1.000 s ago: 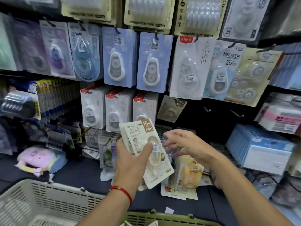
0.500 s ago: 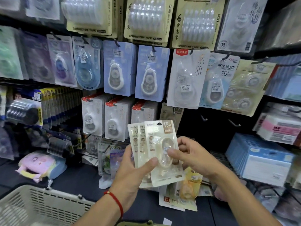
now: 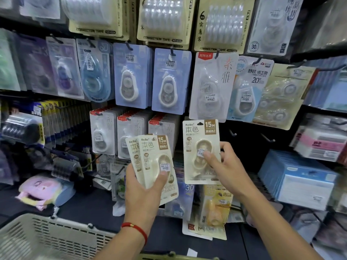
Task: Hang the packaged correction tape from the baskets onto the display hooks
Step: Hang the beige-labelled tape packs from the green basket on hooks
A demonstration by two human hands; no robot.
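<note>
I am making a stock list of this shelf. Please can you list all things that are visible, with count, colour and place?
single cream pack: one, cream, raised toward the dark lower wall, centre.
cream packs: at least two, cream, fanned, lower centre.
blue-card packs: two front cards, pale blue, middle row.
six-roll packs: three, beige cards, top row.
empty hooks: two, dark, right of the single pack.
basket: one, beige, bottom left.
left hand: holds the fanned packs.
right hand: pinches the single pack.

Stationery shop — price-tagged packs (image 3: pixel 131 76) on hooks
</note>
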